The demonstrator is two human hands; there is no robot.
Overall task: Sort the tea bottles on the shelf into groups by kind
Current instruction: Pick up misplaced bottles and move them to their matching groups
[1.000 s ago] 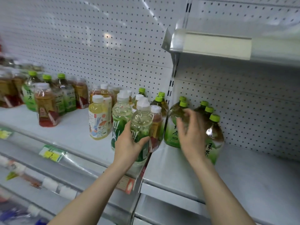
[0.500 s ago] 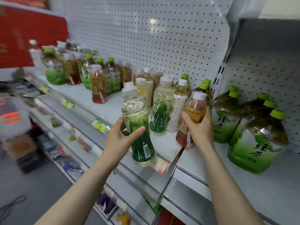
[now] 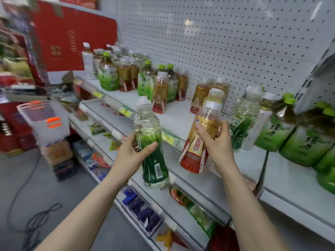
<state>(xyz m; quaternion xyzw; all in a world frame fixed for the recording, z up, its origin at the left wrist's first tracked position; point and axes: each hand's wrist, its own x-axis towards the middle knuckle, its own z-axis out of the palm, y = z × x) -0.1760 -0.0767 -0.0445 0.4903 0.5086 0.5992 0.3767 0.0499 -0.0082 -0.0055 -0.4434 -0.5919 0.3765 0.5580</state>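
My left fingers [image 3: 152,146] are curled round the waist of a clear plastic bottle with a white cap and a dark green grass-print label [image 3: 155,160]. The thumb lies across the front and the rest of my left hand [image 3: 134,156] wraps the back. A white barcode panel sits on the label just below my thumb; the small print is too blurred to read.

My right fingers [image 3: 199,128] clasp the shoulder of a clear bottle of amber tea with a gold-and-red label [image 3: 193,153], and my right hand [image 3: 215,142] covers its right side. The label carries red Chinese characters I cannot make out. This bottle leans left, cap uppermost.

Both bottles are off the white metal shelf [image 3: 181,120], held in front of its edge and apart from each other.

On the shelf to the right stands a second grass-label bottle [image 3: 243,122], then big green-capped bottles with pale green labels [image 3: 272,133] bearing dark brushed Chinese characters. Further left stand mixed green and red-gold bottles [image 3: 159,95].

Yellow price tags [image 3: 126,111] line the shelf edge. A red carton [image 3: 72,38] shows gold letters, seemingly "GOOD", turned sideways.
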